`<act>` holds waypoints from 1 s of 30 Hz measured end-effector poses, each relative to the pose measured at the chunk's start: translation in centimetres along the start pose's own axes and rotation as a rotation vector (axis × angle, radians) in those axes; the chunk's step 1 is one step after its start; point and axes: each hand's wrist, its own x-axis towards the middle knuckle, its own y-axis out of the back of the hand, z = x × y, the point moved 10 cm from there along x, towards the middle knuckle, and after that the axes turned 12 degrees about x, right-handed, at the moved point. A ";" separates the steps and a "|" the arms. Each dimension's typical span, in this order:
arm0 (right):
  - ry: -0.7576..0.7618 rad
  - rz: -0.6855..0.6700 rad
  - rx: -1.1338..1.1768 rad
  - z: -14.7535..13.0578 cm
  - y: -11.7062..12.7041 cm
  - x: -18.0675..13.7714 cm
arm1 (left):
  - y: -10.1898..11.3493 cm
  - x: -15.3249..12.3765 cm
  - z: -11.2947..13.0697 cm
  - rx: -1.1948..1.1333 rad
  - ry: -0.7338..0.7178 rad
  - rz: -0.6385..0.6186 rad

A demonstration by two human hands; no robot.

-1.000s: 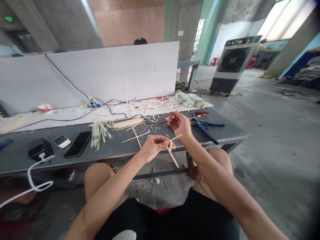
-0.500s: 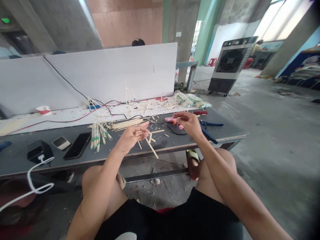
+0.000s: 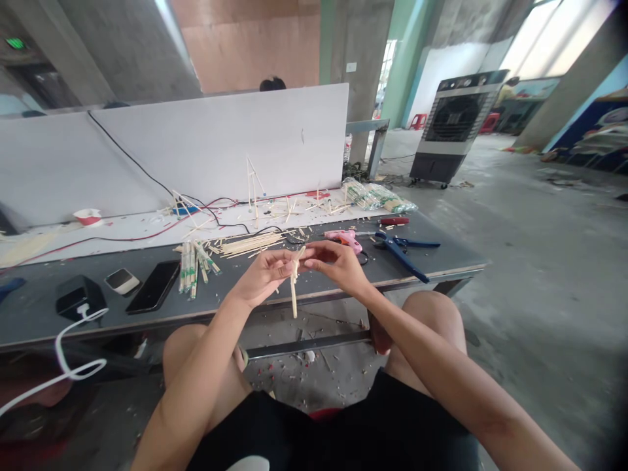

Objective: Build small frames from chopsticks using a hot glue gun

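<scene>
My left hand (image 3: 267, 275) and my right hand (image 3: 336, 263) meet above the front edge of the dark table (image 3: 441, 258). Both pinch a small piece made of joined wooden sticks (image 3: 294, 288), which hangs down between them. A pink glue gun (image 3: 343, 238) lies on the table just behind my right hand. Blue-handled pliers (image 3: 400, 248) lie to its right. A pile of loose wooden sticks (image 3: 248, 243) lies behind my left hand.
A black phone (image 3: 152, 285), a small white device (image 3: 122, 281), a black charger with a white cable (image 3: 78, 297) and wrapped chopsticks (image 3: 189, 265) lie at left. A white board (image 3: 196, 147) stands behind. A bagged bundle of sticks (image 3: 377, 195) and an air cooler (image 3: 454, 124) are at right.
My right hand reached back to the table, left the pink glue gun lying there, then came forward to the stick piece. My left hand lifted the piece and turned it upright.
</scene>
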 end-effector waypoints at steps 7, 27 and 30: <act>0.013 0.191 0.023 0.2 2.7 0.7 | 0.0 0.0 0.4 0.012 -0.023 0.004; 0.038 0.058 -0.010 -0.8 0.9 -0.5 | 4.4 -1.1 2.2 0.420 -0.137 0.509; 0.109 0.119 -0.100 -2.4 0.7 -1.1 | 4.6 -1.5 2.3 0.528 -0.146 0.599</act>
